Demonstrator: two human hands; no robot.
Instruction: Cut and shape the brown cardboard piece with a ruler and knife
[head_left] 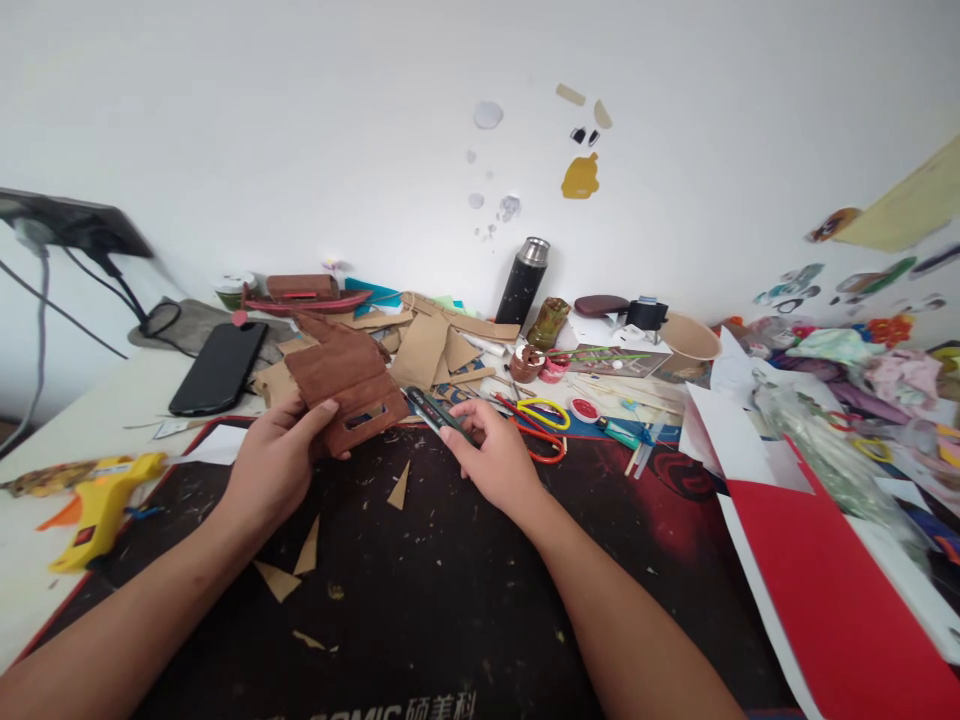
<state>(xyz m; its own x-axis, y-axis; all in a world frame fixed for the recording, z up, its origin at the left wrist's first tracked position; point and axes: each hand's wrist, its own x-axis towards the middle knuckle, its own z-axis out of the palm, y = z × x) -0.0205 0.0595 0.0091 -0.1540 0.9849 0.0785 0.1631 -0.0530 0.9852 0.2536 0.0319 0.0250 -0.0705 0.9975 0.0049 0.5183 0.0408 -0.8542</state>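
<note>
My left hand [279, 455] is closed on a reddish-brown painted cardboard piece [341, 375], thumb on its face. The piece has fold lines and a rectangular cut-out near its lower right edge, and it is tilted above the black mat [450, 590]. A dark utility knife [431, 408] sits in my right hand [491, 445], its front end pointing up and left, close to the piece's right edge. Small cardboard scraps lie on the mat below, one a narrow triangle [400, 487].
A yellow glue gun [112, 505] and a black phone [219, 368] lie on the left. Cardboard offcuts [421, 348], a black thermos [523, 282] and yellow- and red-handled scissors [544, 415] are along the back. Red and white sheets [817, 570] are on the right.
</note>
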